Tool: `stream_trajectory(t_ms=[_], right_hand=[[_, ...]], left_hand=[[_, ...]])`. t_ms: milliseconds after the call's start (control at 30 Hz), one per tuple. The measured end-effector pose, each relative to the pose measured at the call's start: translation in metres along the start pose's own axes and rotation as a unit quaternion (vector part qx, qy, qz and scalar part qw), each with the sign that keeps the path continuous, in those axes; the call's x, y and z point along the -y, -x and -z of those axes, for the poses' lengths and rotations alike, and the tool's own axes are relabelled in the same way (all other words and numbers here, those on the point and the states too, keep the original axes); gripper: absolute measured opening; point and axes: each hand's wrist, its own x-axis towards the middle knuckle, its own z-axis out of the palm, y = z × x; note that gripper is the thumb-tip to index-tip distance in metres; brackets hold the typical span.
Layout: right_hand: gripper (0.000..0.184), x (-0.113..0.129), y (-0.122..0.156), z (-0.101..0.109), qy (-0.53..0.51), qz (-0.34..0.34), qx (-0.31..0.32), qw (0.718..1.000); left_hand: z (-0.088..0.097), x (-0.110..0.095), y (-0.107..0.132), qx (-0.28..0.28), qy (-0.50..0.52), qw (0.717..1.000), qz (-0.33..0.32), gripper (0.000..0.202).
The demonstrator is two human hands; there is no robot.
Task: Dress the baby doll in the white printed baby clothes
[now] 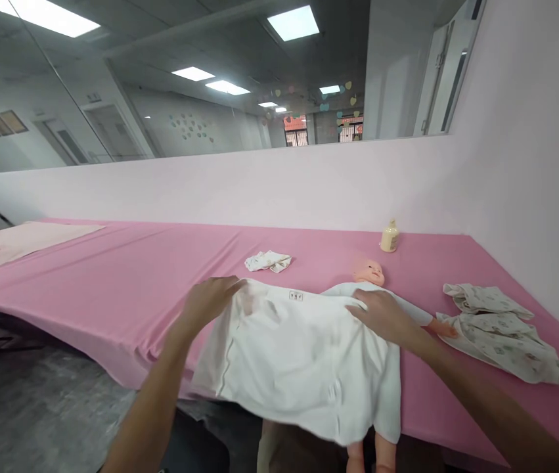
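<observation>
A white baby garment (303, 355) hangs spread between my two hands, with a small printed label near its upper edge. My left hand (215, 295) pinches the upper left corner. On the other side, my right hand (378, 312) grips the upper right part. Behind and under the cloth a baby doll (370, 271) lies face up on the pink-covered table. White clothing covers its upper body, and one arm stretches out to the right. Its bare lower legs show below the cloth at the table's front edge. The garment hides most of the doll's trunk.
A pink cloth covers the long table (126, 282). On it are a crumpled patterned cloth (268, 261), a cream-coloured bottle (389, 236) near the wall and folded patterned baby clothes (503, 335) at the right. A pale mat (27, 238) lies far left. A window or mirror runs above.
</observation>
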Motion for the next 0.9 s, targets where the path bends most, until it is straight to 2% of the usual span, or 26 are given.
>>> stream_trajectory(t_ms=[67, 100, 167, 233, 267, 333, 400, 467, 533, 600, 700, 800, 867, 900], right_hand=[[0.026, -0.009, -0.038, -0.023, -0.017, -0.023, -0.005, 1.000], [0.026, -0.014, -0.055, -0.034, -0.045, -0.031, -0.007, 0.998], [0.024, -0.025, -0.078, -0.053, -0.084, -0.057, -0.015, 0.995], [0.020, -0.033, -0.090, -0.066, -0.100, -0.075, -0.022, 0.992], [0.016, -0.037, -0.092, -0.071, -0.102, -0.083, -0.028, 0.991], [0.006, -0.043, -0.089, -0.078, -0.106, -0.097, -0.043, 0.989], [0.009, -0.049, -0.077, -0.081, -0.111, -0.106, -0.067, 0.986], [0.017, -0.059, -0.057, -0.080, -0.123, -0.107, -0.109, 0.981], [0.021, -0.075, -0.032, -0.076, -0.144, -0.115, -0.173, 0.968], [0.025, -0.096, -0.005, -0.071, -0.171, -0.159, -0.232, 0.944], [0.027, -0.129, 0.024, -0.069, -0.234, -0.257, -0.263, 0.900], [0.023, -0.146, 0.032, -0.079, -0.407, -0.302, -0.228, 0.831], [0.025, -0.145, 0.028, -0.088, -0.536, -0.308, -0.177, 0.766], [0.027, -0.141, 0.026, -0.092, -0.568, -0.306, -0.170, 0.745]], left_hand=[[-0.033, -0.003, -0.017, 0.069, -0.147, 0.987, -0.006, 0.025], [-0.049, -0.008, -0.022, 0.086, -0.176, 0.981, 0.008, 0.028], [-0.081, -0.023, -0.024, 0.085, -0.170, 0.981, 0.044, 0.034], [-0.111, -0.045, -0.015, 0.088, -0.152, 0.984, 0.006, 0.031], [-0.125, -0.059, -0.009, 0.083, -0.121, 0.989, -0.035, 0.031], [-0.150, -0.086, 0.006, 0.096, -0.039, 0.991, -0.086, 0.032], [-0.171, -0.110, 0.016, 0.120, 0.039, 0.986, -0.113, 0.031], [-0.186, -0.127, 0.019, 0.121, 0.114, 0.980, -0.111, 0.031], [-0.198, -0.135, 0.017, 0.097, 0.175, 0.976, -0.085, 0.032], [-0.208, -0.139, 0.012, 0.066, 0.223, 0.971, -0.047, 0.031], [-0.221, -0.142, 0.007, 0.049, 0.284, 0.957, -0.003, 0.032], [-0.234, -0.148, 0.009, 0.065, 0.300, 0.952, 0.010, 0.041], [-0.241, -0.151, 0.012, 0.070, 0.280, 0.958, -0.002, 0.043], [-0.244, -0.152, 0.014, 0.069, 0.264, 0.962, -0.011, 0.040]])
